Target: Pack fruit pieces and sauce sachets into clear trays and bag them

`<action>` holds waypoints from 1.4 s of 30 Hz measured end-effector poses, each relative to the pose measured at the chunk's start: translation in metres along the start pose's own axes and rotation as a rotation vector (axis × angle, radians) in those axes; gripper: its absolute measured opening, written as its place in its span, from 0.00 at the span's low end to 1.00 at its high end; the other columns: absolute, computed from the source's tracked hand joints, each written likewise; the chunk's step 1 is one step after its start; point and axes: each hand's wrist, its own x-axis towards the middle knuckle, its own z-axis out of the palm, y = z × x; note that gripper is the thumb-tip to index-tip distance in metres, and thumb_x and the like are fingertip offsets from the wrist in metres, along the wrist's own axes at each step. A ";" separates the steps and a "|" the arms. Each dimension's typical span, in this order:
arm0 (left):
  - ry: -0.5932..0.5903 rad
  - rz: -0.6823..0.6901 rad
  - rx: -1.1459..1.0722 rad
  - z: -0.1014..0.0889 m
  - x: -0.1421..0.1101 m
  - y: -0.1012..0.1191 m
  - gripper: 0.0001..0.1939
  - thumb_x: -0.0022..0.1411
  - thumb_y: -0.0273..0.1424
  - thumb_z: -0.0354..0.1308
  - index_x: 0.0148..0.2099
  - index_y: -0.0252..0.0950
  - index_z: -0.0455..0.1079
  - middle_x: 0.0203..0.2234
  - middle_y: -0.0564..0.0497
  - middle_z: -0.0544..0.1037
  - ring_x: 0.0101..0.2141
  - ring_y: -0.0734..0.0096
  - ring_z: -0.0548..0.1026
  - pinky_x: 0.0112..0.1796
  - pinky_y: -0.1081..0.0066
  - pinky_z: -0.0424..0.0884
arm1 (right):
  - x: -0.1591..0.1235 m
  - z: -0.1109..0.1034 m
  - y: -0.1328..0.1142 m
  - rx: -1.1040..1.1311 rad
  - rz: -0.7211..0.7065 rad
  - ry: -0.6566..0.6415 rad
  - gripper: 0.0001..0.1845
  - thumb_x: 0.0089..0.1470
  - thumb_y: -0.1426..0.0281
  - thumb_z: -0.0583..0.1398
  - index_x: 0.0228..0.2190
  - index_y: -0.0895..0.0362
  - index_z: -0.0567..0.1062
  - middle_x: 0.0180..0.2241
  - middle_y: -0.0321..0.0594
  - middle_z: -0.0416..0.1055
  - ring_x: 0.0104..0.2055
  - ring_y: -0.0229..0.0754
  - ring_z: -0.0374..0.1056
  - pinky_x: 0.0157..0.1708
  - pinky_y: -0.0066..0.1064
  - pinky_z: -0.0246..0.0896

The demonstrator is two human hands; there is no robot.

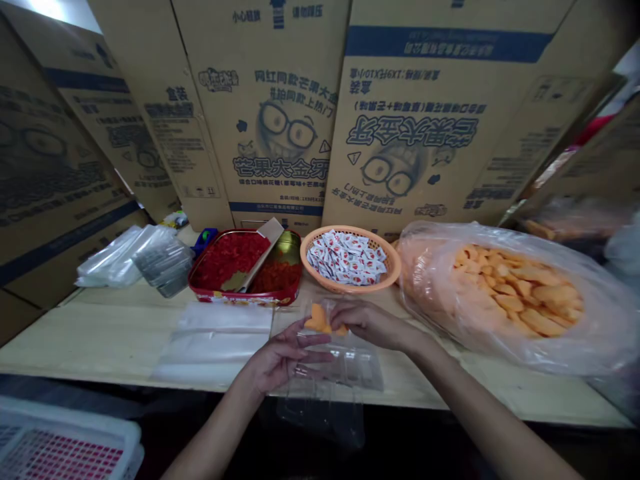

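A clear plastic tray with several shallow compartments reaches over the table's front edge. My left hand holds its left side, thumb on top and long fingers stretched out beneath the clear plastic. Orange candy-like pieces lie in the far end of the tray. Over that end, my right hand is closed in a pinch, with an orange piece at its fingertips. A big clear bag of orange pieces lies open at the right. Just beyond the hands stands an orange basket of small white sachets.
Left of the basket, a red-rimmed tin holds red and orange bits and a cardboard divider. Clear flat bags and stacked plastic trays lie farther left. Cardboard boxes wall the back. A white crate stands low left.
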 end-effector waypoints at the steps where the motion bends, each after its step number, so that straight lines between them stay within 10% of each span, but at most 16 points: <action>1: 0.014 0.015 -0.011 -0.004 -0.002 0.000 0.32 0.50 0.14 0.51 0.56 0.41 0.56 0.51 0.41 0.69 0.49 0.45 0.68 0.41 0.53 0.67 | 0.004 0.004 0.001 0.021 0.005 0.001 0.16 0.52 0.81 0.50 0.34 0.55 0.75 0.36 0.40 0.72 0.42 0.38 0.65 0.43 0.33 0.60; 6: 0.060 0.074 -0.038 -0.025 -0.009 0.001 0.30 0.51 0.14 0.51 0.55 0.41 0.57 0.53 0.41 0.66 0.51 0.46 0.66 0.44 0.52 0.66 | 0.018 0.010 0.020 0.102 0.105 0.101 0.13 0.55 0.75 0.50 0.37 0.55 0.73 0.42 0.40 0.71 0.46 0.37 0.65 0.46 0.32 0.59; 13: 0.077 0.167 -0.069 -0.041 -0.014 0.006 0.35 0.49 0.14 0.52 0.57 0.45 0.55 0.54 0.45 0.66 0.53 0.48 0.64 0.46 0.50 0.63 | 0.049 -0.014 0.115 -0.299 0.841 0.084 0.17 0.43 0.79 0.55 0.37 0.57 0.73 0.37 0.44 0.72 0.39 0.44 0.67 0.39 0.32 0.60; 20: 0.116 0.211 -0.085 -0.048 -0.020 0.010 0.34 0.49 0.14 0.54 0.55 0.47 0.58 0.54 0.45 0.65 0.52 0.48 0.65 0.47 0.48 0.62 | 0.061 -0.007 0.151 -0.252 0.820 -0.139 0.15 0.38 0.79 0.55 0.31 0.58 0.74 0.28 0.41 0.73 0.29 0.41 0.65 0.31 0.30 0.58; 42: 0.091 0.264 -0.112 -0.049 -0.028 0.003 0.37 0.49 0.14 0.53 0.58 0.49 0.54 0.55 0.47 0.63 0.55 0.48 0.61 0.46 0.42 0.61 | 0.066 -0.018 0.125 -0.071 0.774 -0.161 0.13 0.33 0.79 0.56 0.25 0.56 0.75 0.24 0.35 0.72 0.30 0.41 0.67 0.30 0.28 0.59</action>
